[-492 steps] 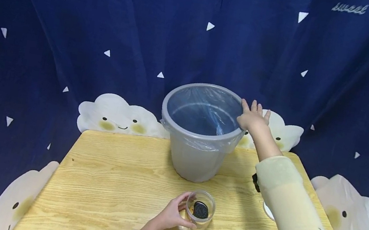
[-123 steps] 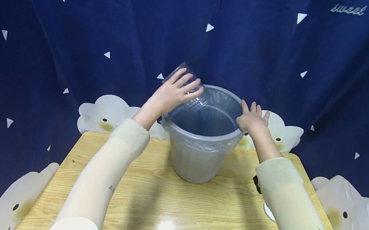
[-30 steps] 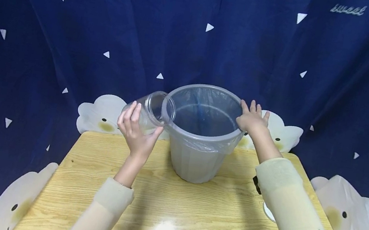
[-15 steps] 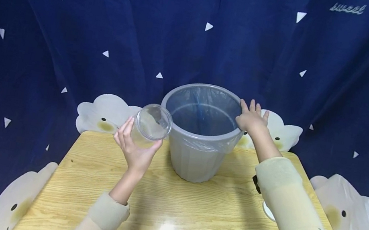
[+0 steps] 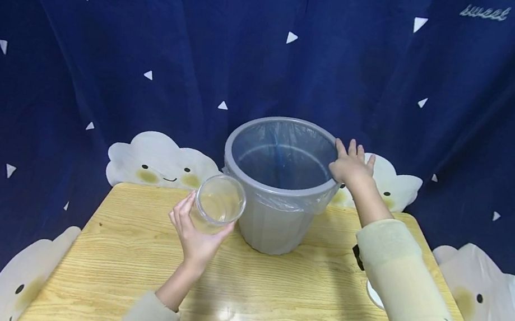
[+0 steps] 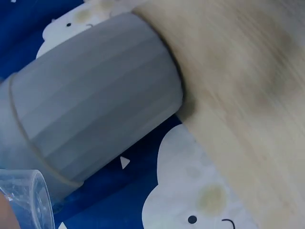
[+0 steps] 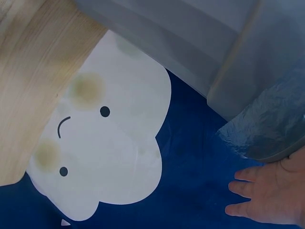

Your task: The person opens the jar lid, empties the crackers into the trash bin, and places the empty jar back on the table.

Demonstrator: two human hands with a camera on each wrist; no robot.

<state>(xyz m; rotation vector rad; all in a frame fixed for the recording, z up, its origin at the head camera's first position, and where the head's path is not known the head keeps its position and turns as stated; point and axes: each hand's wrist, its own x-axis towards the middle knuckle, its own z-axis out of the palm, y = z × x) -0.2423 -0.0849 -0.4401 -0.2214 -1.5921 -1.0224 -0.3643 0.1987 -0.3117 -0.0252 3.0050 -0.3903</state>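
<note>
My left hand (image 5: 198, 238) grips a clear plastic jar (image 5: 220, 202) from below and the side, just in front of the bin's left side. The jar's mouth faces up toward me, and only the wood tone shows through it. The left wrist view catches part of the jar's clear rim (image 6: 38, 200) and a bit of a finger. Behind it stands a grey trash bin (image 5: 272, 225) lined with a clear plastic bag (image 5: 311, 206). On the bin's right rim rests my right hand (image 5: 352, 168), its fingers straight and spread; the right wrist view shows them beyond the rim.
The bin stands near the far edge of a wooden table (image 5: 131, 241). A white round object (image 5: 374, 296) lies to the right, partly hidden by my right sleeve. A dark blue curtain (image 5: 192, 59) with white clouds hangs behind.
Earlier the jar held a dark sandwich cookie; later it was tipped over the bin. Over the last second my left hand turned it mouth-up and brought it lower, nearer me. My right hand stayed.
</note>
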